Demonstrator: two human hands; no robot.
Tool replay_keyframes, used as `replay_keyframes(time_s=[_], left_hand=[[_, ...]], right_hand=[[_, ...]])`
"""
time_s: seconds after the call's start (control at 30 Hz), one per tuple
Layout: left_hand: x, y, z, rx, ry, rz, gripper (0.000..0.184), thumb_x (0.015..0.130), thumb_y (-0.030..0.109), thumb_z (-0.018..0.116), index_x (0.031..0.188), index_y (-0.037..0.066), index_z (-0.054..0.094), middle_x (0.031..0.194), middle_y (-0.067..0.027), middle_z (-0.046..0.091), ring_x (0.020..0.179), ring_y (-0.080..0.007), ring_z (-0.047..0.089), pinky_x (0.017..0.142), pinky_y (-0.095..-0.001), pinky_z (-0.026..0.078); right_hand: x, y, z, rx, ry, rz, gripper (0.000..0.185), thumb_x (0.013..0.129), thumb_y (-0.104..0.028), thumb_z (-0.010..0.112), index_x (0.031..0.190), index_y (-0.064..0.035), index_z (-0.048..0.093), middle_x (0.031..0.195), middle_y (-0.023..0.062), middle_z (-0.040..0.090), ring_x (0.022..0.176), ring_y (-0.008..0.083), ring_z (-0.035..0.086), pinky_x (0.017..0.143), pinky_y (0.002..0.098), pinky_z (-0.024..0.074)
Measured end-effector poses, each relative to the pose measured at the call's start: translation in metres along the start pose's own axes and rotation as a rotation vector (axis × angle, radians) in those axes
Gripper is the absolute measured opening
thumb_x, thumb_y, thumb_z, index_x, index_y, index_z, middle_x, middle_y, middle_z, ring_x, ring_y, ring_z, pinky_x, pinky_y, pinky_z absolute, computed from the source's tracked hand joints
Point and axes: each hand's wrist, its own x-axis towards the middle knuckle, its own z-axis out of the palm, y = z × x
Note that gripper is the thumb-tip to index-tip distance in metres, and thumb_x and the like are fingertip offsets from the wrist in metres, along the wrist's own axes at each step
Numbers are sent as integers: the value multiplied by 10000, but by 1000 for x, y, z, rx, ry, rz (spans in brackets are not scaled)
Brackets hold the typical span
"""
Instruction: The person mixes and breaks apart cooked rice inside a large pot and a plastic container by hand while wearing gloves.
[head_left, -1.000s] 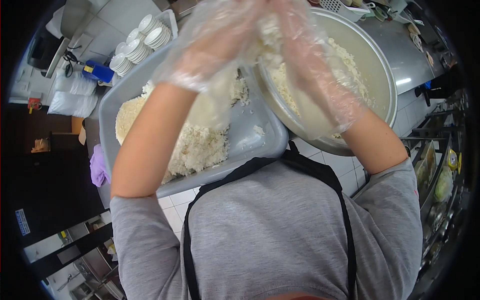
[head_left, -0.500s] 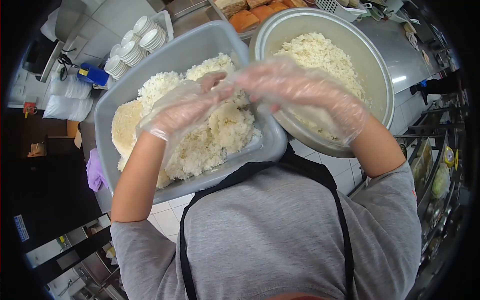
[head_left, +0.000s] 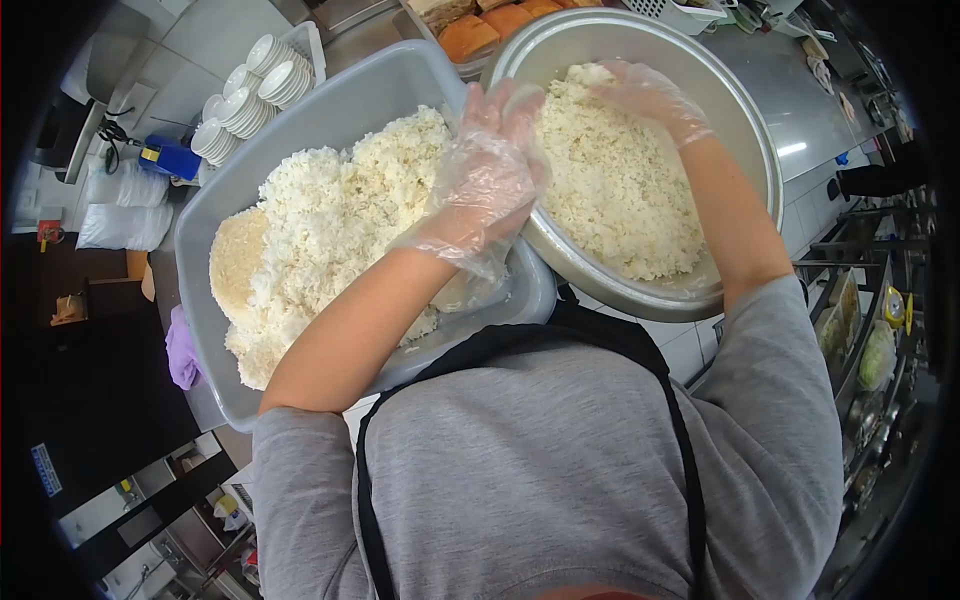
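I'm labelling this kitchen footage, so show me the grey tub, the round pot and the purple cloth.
Grey tub (head_left: 330,108), head view: far inner wall.
Round pot (head_left: 728,95), head view: right inner wall.
Purple cloth (head_left: 182,350), head view: middle of it.

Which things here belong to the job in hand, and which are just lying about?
In the job:
right hand, gloved, at the pot rice
left hand, gloved, open
pot
tub
tub rice

Seemingly just lying about:
white dishes
purple cloth
blue box
plastic packs
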Motion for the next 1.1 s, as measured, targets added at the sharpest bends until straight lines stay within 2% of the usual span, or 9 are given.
replay_keyframes(time_s=[0.13, 0.43, 0.6, 0.7, 0.77, 0.8, 0.93, 1.0, 1.1], left_hand=[[3, -9, 11, -32, 115, 83, 570, 780, 77, 497, 1345, 98, 426, 1434, -185, 366, 1373, -438, 274, 1126, -488, 285], [5, -10, 15, -160, 270, 165, 510, 744, 46, 558, 1248, 102, 507, 1361, -197, 455, 1315, -423, 358, 1126, -489, 276], [7, -8, 18, -215, 313, 73, 499, 726, 42, 563, 1221, 97, 530, 1345, -199, 469, 1302, -422, 376, 1102, -493, 307], [6, -8, 19, -246, 313, 83, 497, 723, 50, 567, 1217, 95, 534, 1343, -201, 471, 1297, -426, 384, 1090, -492, 322], [4, -9, 19, -245, 290, 62, 496, 723, 58, 569, 1216, 94, 535, 1345, -202, 470, 1294, -426, 389, 1087, -492, 326], [5, -10, 23, -240, 299, 50, 470, 746, 97, 575, 1215, 91, 537, 1347, -205, 468, 1296, -421, 391, 1083, -492, 330], [-7, -4, 0, -202, 190, -22, 464, 791, 173, 566, 1247, 101, 519, 1383, -200, 438, 1179, -397, 518, 983, -454, 428], [-15, -12, -24, -188, 164, -24, 502, 816, 257, 588, 1284, 103, 494, 1410, -185, 416, 1209, -371, 504, 1006, -441, 416], [-29, -44, -55, -306, 152, -189, 607, 847, 404, 618, 1348, 110, 444, 1460, -149, 374, 1290, -319, 434, 1072, -416, 348]], right_hand=[[-9, -35, 4, -28, -325, -12, 766, 834, -491, 663, 1407, -39, 428, 1415, 174, 469, 1322, 292, 431, 1095, 381, 346], [-76, -46, 19, 300, -793, -49, 1054, 695, -432, 800, 1474, 7, 241, 1508, 241, 274, 1363, 358, 356, 1131, 416, 296], [-112, -84, 28, -219, -804, -227, 983, 671, -287, 802, 1474, -66, 281, 1497, 267, 272, 1396, 387, 276, 1152, 410, 263], [-116, -69, 64, -145, -583, -126, 924, 670, -241, 796, 1461, -128, 332, 1472, 237, 338, 1385, 416, 278, 1147, 414, 275], [-96, -31, 110, -353, -131, -453, 888, 634, -258, 783, 1416, -117, 389, 1268, 274, 465, 1231, 402, 476, 1021, 420, 426], [-89, -35, 108, -352, -132, -458, 888, 634, -258, 783, 1416, -117, 389, 1268, 274, 465, 1231, 402, 476, 1021, 420, 426], [-58, -39, 93, 65, -105, -356, 759, 623, -196, 773, 1324, -104, 498, 1258, 229, 530, 1097, 323, 580, 928, 381, 484], [-53, -37, 79, 573, -241, -160, 649, 646, -151, 768, 1258, -113, 557, 1166, 138, 606, 976, 230, 609, 863, 325, 506], [-60, -54, 39, 686, -228, -135, 558, 701, -140, 766, 1227, -135, 581, 1062, 58, 636, 925, 160, 598, 835, 298, 507]])
